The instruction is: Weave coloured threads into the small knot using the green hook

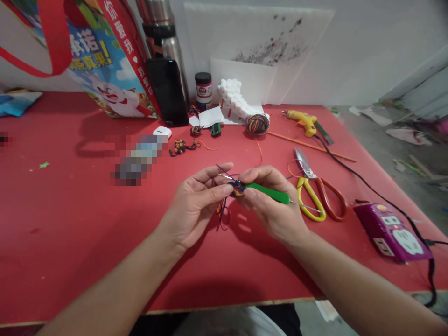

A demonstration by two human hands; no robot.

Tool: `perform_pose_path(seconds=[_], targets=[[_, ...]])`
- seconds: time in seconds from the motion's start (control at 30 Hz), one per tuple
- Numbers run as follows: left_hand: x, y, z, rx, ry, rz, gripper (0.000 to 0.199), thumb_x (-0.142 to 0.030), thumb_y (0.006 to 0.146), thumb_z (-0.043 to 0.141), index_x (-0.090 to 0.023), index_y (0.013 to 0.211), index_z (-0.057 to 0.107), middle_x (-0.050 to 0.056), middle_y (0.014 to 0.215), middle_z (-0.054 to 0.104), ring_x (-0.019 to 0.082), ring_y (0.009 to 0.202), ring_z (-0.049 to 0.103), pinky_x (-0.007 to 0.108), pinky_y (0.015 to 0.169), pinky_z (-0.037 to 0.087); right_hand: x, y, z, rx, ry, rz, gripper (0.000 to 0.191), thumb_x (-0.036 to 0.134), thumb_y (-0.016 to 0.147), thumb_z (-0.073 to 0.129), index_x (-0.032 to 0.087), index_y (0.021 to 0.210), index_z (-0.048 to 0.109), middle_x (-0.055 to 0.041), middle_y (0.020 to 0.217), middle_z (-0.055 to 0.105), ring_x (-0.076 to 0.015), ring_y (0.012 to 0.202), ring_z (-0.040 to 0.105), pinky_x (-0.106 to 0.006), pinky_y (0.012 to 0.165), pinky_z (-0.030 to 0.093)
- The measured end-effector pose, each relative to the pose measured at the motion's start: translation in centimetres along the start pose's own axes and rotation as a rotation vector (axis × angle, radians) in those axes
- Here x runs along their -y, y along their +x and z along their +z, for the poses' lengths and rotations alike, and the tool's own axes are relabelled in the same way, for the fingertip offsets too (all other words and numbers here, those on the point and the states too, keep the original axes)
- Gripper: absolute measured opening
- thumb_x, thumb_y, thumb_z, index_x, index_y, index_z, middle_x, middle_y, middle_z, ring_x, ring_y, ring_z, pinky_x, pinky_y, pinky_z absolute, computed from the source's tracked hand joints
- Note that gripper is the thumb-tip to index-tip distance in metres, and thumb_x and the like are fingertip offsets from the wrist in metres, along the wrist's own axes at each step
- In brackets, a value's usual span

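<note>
I see the knot (238,188), a small multicoloured wad of thread, pinched between the two hands just above the worktop (70,233), right in the middle of my view. The left hand (196,205) grips it from its own side, thumb and forefinger closed on the wad with the other fingers stretched above. The right hand (271,205) is clenched round the hook (268,193), a tool with a green handle. The tool's long axis runs nearly level, from the knot outward to the right and a little toward me; its metal tip pokes through the wad on the left-hand side, and a thin metal end sticks out past the right hand's heel. So the knot lies at the tool's working end, touching both hands; neither is nearer.

Loose thread (222,215) hangs below the knot, between the wrists.

Just right of the right hand lie scissors (315,193), near the tool's rear end, so I judge room tight for drawing the tool back that way. Farther right sits a purple socket block (392,231) with its black cable (350,170). Beyond the hands, well apart, are a yarn ball (257,124) and a glue gun (304,121). Left of the left hand and toward the near edge there is bare red surface.
</note>
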State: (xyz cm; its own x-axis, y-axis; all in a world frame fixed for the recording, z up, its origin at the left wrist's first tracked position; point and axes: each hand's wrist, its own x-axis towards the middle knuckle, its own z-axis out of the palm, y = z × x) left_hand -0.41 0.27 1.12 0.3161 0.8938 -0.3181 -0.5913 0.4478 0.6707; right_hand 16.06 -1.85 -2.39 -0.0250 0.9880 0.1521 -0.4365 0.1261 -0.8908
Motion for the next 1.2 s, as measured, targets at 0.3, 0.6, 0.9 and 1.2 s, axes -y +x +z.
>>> perform_pose_path(seconds=[0.3,0.6,0.9,1.2], targets=[[0.1,-0.2,0.1,-0.024,0.180,0.177,0.043,-0.011,0.063,0.100,-0.018,0.104,0.087,-0.001,0.077,0.072,0.007,0.072,0.066,0.014,0.069,0.058,1.5,-0.2,-0.8,0.118,-0.604,-0.437,0.016,0.019,0.103,0.064,0.025,0.115,0.073,-0.0030,0.094,0.071,-0.0166,0.080,0.065,-0.033,0.071,0.055],[0.4,0.0,-0.2,-0.017,0.257,0.278,0.043,-0.012,0.071,0.097,-0.021,0.111,0.084,-0.002,0.080,0.073,0.010,0.078,0.069,0.020,0.078,0.058,1.8,-0.1,-0.5,0.032,-0.884,-0.586,0.020,0.016,0.098,0.065,0.023,0.116,0.071,-0.0006,0.085,0.064,-0.0145,0.070,0.061,-0.030,0.066,0.054],[0.3,0.0,0.2,-0.037,0.069,0.148,0.049,-0.005,0.066,0.097,-0.015,0.111,0.080,-0.002,0.077,0.075,0.009,0.073,0.073,0.016,0.072,0.058,1.3,-0.4,-0.2,0.119,-0.907,-0.681,0.025,0.009,0.102,0.059,0.025,0.118,0.068,-0.0050,0.096,0.077,-0.0184,0.084,0.074,-0.033,0.072,0.061],[0.4,-0.2,0.5,-0.066,0.036,0.092,0.046,-0.004,0.066,0.095,-0.014,0.108,0.081,-0.003,0.078,0.072,0.007,0.071,0.069,0.015,0.070,0.056,0.5,-1.6,-0.3,-0.009,-0.715,-0.461,0.026,0.021,0.104,0.068,0.030,0.128,0.070,-0.0034,0.104,0.080,-0.0157,0.075,0.073,-0.035,0.073,0.064]])
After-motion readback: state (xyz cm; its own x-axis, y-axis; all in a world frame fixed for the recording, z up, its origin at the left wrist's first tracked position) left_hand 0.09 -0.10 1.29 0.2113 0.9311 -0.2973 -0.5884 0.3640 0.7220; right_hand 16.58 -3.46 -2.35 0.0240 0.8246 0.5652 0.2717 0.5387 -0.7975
